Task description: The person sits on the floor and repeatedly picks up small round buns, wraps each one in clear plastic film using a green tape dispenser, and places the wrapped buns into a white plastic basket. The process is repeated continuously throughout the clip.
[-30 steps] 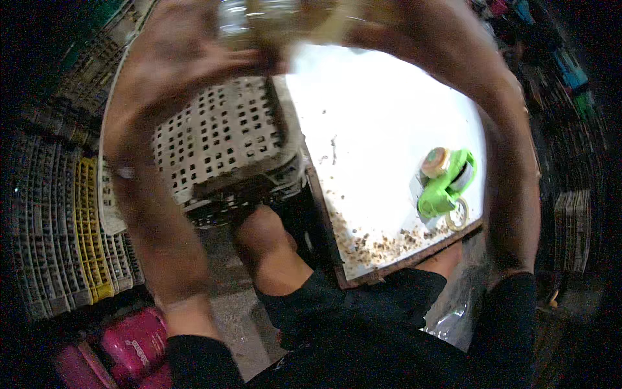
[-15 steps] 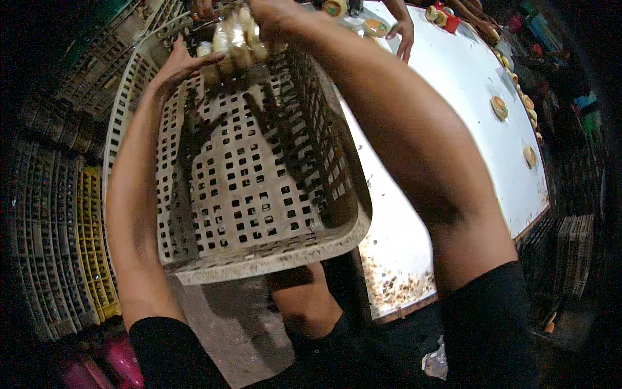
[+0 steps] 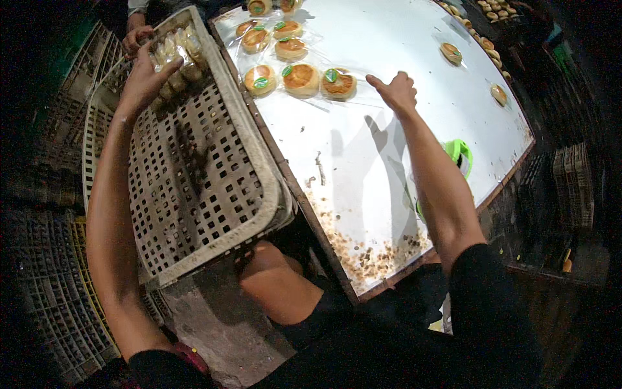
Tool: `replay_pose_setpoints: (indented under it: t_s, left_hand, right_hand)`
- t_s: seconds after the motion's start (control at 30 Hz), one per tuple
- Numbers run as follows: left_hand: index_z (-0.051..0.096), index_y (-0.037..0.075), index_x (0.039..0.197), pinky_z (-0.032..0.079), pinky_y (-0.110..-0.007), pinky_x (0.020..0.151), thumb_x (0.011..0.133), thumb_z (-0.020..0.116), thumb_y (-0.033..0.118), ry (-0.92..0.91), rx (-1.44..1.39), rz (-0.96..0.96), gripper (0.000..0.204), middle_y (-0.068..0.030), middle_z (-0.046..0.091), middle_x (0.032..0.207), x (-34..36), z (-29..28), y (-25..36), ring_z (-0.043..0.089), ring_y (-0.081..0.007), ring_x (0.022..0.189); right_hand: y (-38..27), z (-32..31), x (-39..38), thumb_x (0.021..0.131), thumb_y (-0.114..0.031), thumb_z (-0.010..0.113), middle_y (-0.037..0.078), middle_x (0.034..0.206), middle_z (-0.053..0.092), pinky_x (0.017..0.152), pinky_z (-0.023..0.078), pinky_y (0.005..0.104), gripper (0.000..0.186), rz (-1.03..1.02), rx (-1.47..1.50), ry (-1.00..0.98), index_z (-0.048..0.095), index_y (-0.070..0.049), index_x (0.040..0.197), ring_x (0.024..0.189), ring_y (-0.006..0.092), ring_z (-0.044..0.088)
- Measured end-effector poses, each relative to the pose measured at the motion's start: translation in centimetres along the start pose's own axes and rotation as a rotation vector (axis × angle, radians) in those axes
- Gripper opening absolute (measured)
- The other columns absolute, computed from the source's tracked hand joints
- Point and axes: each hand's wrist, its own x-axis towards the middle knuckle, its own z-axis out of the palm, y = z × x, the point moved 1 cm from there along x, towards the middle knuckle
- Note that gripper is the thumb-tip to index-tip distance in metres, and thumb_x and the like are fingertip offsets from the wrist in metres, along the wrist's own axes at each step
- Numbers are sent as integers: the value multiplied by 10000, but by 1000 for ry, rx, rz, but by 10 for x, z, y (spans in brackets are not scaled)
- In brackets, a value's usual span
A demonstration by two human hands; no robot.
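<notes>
Light pressure seemed best: the left hand (image 3: 148, 79) lay spread at bagged buns (image 3: 190, 52) near the crate's (image 3: 267, 191) far edge, right hand (image 3: 396, 94) empty.

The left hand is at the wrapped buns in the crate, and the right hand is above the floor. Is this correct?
Not quite: the head view shows the right hand above the white table. The left hand is as you say.

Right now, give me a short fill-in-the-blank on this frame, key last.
The person's ___ hand is at the clear-wrapped pale buns in the grey perforated plastic crate.
The right hand hovers over a flat tabletop coloured ___.
On the round golden-brown bun nearest that hand, the oval sticker is ___.
Missing words: left; white; green.
</notes>
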Motion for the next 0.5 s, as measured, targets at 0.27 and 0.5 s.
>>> replay_pose_setpoints:
  t_s: [0.27, 0.5]
  left_hand:
    - [369, -9, 1449, 368, -454, 1103, 739, 818, 444, -179, -208, 456, 954, -259, 505, 1356, -145, 36, 343, 485, -407, 1267]
    - [97, -59, 1500, 326, -499, 1116, 676, 874, 383, -304, -624, 48, 1215, -351, 419, 1384, -149, 189, 354, 388, -422, 1359]
  right_hand:
    - [44, 15, 2, 843, -220, 658, 134, 929, 714, 765, 511, 347, 282, -211, 670, -69, 708, 26, 971, 808, 223, 652]
    - [55, -134, -139, 816, -150, 670, 169, 1129, 644, 937, 473, 415, 231, -813, 351, 88, 659, -29, 1012, 1068, 337, 604]
